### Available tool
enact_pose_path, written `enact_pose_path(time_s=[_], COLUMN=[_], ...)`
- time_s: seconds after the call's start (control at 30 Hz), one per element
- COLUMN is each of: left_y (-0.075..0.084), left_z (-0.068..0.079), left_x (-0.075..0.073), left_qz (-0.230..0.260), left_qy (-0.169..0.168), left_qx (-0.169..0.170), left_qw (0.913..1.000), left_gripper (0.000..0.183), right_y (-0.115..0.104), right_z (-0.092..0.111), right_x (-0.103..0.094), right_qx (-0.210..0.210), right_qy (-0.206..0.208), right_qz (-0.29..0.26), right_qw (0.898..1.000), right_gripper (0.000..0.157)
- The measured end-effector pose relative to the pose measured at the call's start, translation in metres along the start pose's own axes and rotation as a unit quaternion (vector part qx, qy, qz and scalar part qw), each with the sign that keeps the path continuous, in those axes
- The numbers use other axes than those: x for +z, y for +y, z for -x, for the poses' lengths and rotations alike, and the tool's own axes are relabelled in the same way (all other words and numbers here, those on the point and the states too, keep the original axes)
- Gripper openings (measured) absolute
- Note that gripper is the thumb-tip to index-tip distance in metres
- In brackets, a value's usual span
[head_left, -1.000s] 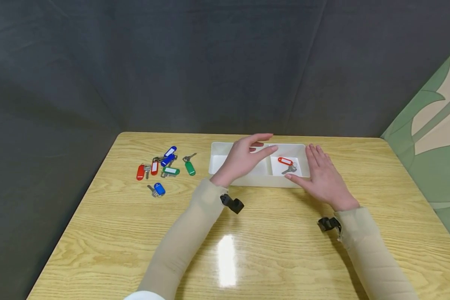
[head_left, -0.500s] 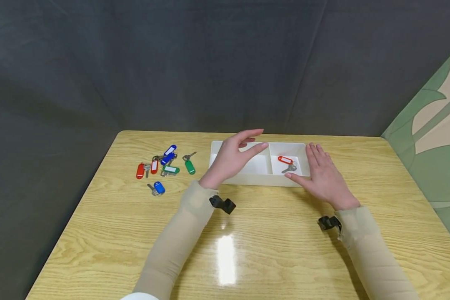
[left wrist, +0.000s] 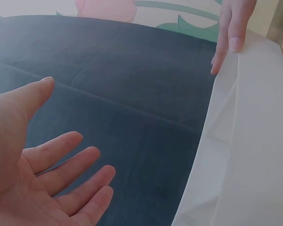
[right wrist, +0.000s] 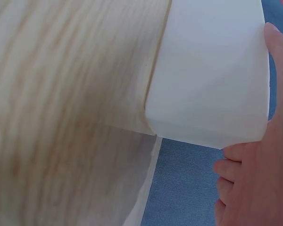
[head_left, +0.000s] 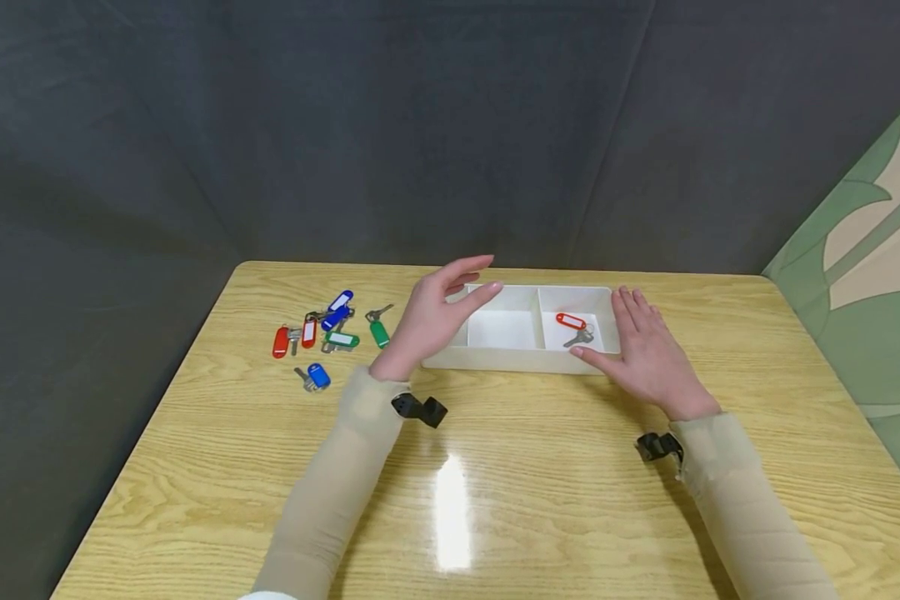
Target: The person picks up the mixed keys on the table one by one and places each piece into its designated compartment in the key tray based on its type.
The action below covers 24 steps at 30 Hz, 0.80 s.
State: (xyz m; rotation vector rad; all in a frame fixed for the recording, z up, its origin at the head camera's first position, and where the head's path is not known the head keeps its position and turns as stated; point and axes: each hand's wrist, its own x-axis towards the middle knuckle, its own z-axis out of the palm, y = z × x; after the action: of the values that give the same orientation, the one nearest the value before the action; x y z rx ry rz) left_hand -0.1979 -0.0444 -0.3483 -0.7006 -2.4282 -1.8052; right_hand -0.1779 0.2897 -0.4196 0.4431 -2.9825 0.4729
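Note:
A white divided box (head_left: 510, 360) stands at the back of the table. In its right compartment lies a key (head_left: 579, 337) with a red key tag (head_left: 571, 321); its middle compartment holds nothing. My left hand (head_left: 423, 317) hovers over the box's left end, hiding part of that compartment. Its fingers are spread and loosely bent with nothing between them, as the left wrist view also shows. My right hand (head_left: 651, 367) rests against the box's right end, fingers straight along the end wall and thumb at the front rim.
Left of the box lies a loose group of tagged keys: red tags (head_left: 280, 342), blue tags (head_left: 318, 376) and green tags (head_left: 342, 340), some overlapping. A dark cloth (head_left: 420, 133) hangs behind the table's back edge.
My left hand has moved left from above the box's middle to its left end, uncovering the middle compartment. My right hand, the box and the keys have stayed in place.

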Motion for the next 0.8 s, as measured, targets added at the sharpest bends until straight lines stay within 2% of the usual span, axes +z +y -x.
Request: enact_pose_path(time_s=[0.23, 0.5, 0.8], left_y=[-0.009, -0.016, -0.025], left_z=[0.009, 0.021, 0.033], left_x=[-0.016, -0.037, -0.066], left_qz=[0.003, -0.017, -0.011], left_qy=[0.019, 0.044, 0.074], left_qx=[-0.008, -0.038, -0.030], left_qw=[0.9998, 0.9982, 0.9967], left_gripper=[0.048, 0.049, 0.045], right_y=[-0.001, -0.001, -0.001], right_z=[0.000, 0.001, 0.001], right_x=[-0.001, -0.001, -0.002], right_qx=[-0.001, 0.003, 0.004], right_qy=[-0.001, -0.002, -0.007], right_qz=[-0.001, 0.001, 0.002], right_qw=[1.000, 1.000, 1.000], right_gripper=[0.109, 0.110, 0.110])
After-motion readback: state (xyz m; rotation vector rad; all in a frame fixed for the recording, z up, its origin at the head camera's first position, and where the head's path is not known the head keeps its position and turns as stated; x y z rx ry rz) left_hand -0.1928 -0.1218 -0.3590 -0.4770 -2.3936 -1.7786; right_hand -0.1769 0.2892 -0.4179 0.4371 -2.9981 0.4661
